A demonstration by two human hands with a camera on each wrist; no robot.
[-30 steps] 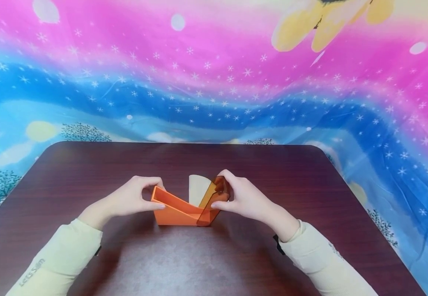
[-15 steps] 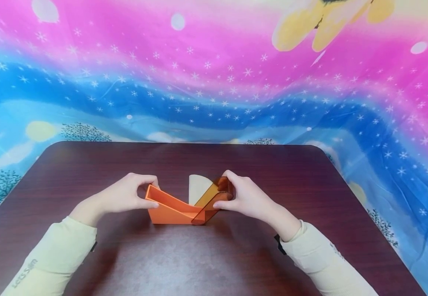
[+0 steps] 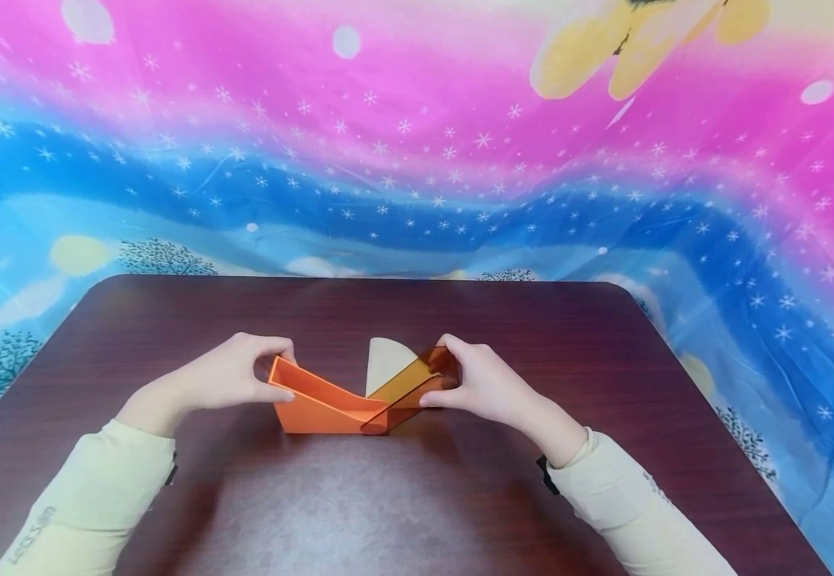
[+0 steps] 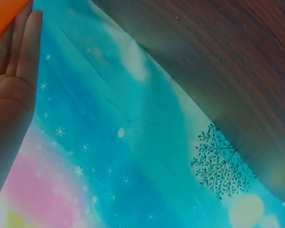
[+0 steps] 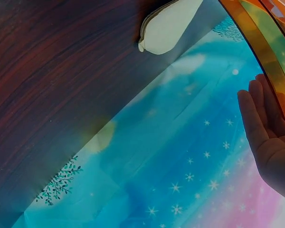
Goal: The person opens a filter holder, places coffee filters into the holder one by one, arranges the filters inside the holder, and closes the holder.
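Note:
Near the middle of the table, my left hand (image 3: 215, 376) grips the tall left end of an orange open-topped box (image 3: 323, 412), thumb on the near side. My right hand (image 3: 485, 380) holds a translucent amber cover (image 3: 406, 392) between thumb and fingers. The cover slants up to the right, and its low end overlaps the box's right end. Behind them stands a pale fan-shaped stack of paper (image 3: 388, 364), like cone coffee filters; layered edges of the paper stack (image 5: 164, 28) show in the right wrist view. Only a corner of the orange box (image 4: 1, 14) enters the left wrist view.
The dark wood-grain table (image 3: 316, 512) has rounded far corners. A pink and blue snowflake-printed cloth (image 3: 417, 176) hangs behind it and along its sides.
My left hand has moved left with the orange box. In my right hand the amber cover has shifted slightly right, and more of its length shows beyond the box. The paper stack stays about where it was.

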